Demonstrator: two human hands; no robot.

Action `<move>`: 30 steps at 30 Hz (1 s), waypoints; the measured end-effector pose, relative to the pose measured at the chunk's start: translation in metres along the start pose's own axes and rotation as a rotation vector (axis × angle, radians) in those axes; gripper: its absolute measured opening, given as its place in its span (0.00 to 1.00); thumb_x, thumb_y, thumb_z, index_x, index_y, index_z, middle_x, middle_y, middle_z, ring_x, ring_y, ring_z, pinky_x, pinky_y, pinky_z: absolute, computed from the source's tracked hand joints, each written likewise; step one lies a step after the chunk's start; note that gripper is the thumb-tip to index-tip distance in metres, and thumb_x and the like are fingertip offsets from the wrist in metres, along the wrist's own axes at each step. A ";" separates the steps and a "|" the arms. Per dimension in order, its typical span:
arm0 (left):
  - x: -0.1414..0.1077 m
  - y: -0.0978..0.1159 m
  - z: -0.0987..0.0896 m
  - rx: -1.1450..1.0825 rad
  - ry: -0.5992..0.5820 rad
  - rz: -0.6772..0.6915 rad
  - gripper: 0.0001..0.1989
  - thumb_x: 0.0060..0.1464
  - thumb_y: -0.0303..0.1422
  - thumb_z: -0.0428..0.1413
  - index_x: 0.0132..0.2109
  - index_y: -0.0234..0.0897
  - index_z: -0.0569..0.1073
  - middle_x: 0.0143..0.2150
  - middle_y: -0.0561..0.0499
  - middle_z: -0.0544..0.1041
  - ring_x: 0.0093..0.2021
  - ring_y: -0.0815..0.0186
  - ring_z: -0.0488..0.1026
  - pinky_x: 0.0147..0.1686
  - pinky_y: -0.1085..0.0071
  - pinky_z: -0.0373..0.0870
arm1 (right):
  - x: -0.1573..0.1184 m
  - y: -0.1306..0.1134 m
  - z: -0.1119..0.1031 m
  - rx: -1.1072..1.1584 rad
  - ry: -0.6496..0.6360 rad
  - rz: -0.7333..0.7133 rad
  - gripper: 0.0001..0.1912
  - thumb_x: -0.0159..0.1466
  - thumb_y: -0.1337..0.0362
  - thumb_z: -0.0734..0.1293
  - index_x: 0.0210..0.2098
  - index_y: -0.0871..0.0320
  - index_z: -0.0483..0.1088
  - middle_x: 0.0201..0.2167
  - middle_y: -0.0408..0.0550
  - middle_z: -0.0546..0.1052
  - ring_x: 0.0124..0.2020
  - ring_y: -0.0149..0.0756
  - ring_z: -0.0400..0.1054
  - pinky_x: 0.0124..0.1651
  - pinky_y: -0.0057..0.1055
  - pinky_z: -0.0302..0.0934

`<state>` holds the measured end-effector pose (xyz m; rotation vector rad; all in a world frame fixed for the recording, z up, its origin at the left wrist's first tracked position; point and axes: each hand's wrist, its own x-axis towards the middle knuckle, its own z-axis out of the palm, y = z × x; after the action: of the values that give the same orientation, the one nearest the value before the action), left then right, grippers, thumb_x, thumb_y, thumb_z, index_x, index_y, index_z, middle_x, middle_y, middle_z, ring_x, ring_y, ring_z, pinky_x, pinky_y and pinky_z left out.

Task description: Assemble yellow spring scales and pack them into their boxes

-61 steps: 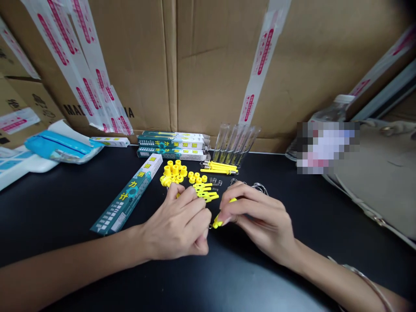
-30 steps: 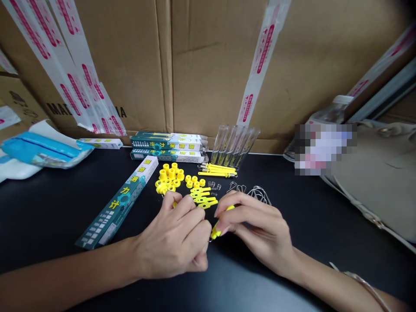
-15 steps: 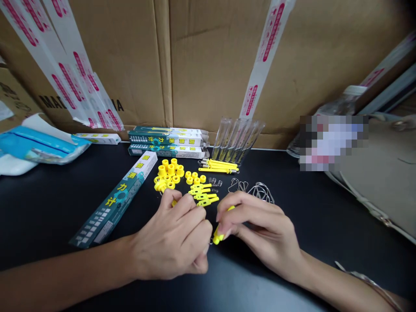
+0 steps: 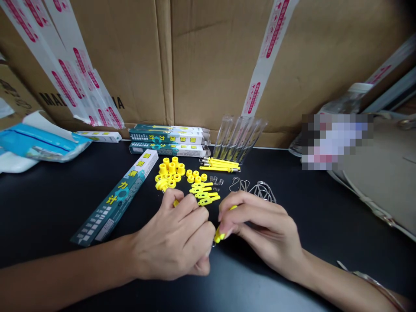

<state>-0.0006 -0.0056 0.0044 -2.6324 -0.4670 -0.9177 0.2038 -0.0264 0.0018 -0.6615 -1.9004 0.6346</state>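
"Head view, now: what are your hands on?"

"Left hand (image 4: 175,236) is curled closed around a yellow piece (image 4: 176,203). Only a sliver shows between my fingers; the fist hides most of it."

"And the right?"

"Right hand (image 4: 263,227) pinches a yellow part (image 4: 219,236), thumb against fingers, just beside the left fist. Both ends peek out, middle covered. Small wire loop (image 4: 213,244) at its lower end; can't tell if it links to whatever the left has."

"Stuff behind?"

"Yellow collars (image 4: 172,168), flat yellow tabs (image 4: 208,200), tiny springs (image 4: 215,180), yellow rods (image 4: 221,168). Springs too small to count safely. Wire hooks (image 4: 261,189) lie beyond my right hand, tangled-looking, partly covered. Clear tubes (image 4: 240,136) overlap in a row near the carton (image 4: 211,78), markings unreadable."

"Any text?"

"Stacked boxes (image 4: 169,139) at the back, one long box (image 4: 117,199) lying left of the collars; small print's too blurry. Tape (image 4: 87,99) breaks up the carton lettering. Bottle (image 4: 347,104) has its label pixelated."

"Cut off?"

"Blue packet (image 4: 32,138) at the left edge, greyish bag (image 4: 386,182) at the right. Bracelet (image 4: 367,277) on my right arm is blurred."
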 end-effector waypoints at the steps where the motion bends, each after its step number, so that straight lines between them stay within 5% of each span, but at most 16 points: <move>1: 0.000 0.000 0.000 0.000 0.000 0.003 0.10 0.45 0.21 0.47 0.23 0.38 0.66 0.21 0.52 0.64 0.27 0.62 0.56 0.30 0.62 0.51 | 0.000 0.000 0.000 -0.009 -0.002 -0.004 0.09 0.66 0.77 0.68 0.32 0.61 0.78 0.32 0.48 0.76 0.34 0.31 0.73 0.37 0.25 0.69; 13: 0.003 0.000 0.000 -0.029 0.014 -0.039 0.10 0.46 0.21 0.47 0.22 0.38 0.65 0.21 0.53 0.63 0.28 0.62 0.56 0.30 0.62 0.51 | -0.001 -0.009 -0.001 -0.021 -0.105 -0.105 0.12 0.68 0.78 0.63 0.36 0.62 0.77 0.34 0.51 0.75 0.35 0.34 0.73 0.38 0.30 0.70; 18: 0.003 0.000 -0.003 -0.050 0.005 -0.041 0.10 0.46 0.21 0.48 0.22 0.38 0.65 0.21 0.53 0.63 0.28 0.63 0.56 0.30 0.62 0.52 | -0.001 -0.009 -0.004 -0.124 0.006 -0.073 0.08 0.68 0.75 0.66 0.37 0.57 0.75 0.32 0.48 0.77 0.35 0.35 0.73 0.38 0.29 0.71; 30: -0.001 0.000 -0.004 -0.278 0.078 -0.148 0.08 0.52 0.21 0.48 0.32 0.38 0.65 0.24 0.58 0.72 0.25 0.68 0.61 0.33 0.63 0.56 | -0.002 -0.004 0.001 -0.017 0.021 -0.042 0.07 0.65 0.78 0.67 0.37 0.61 0.74 0.33 0.47 0.76 0.36 0.33 0.70 0.42 0.29 0.67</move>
<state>-0.0035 -0.0075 0.0064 -2.8242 -0.5561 -1.2063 0.2035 -0.0310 0.0029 -0.6349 -1.8977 0.5835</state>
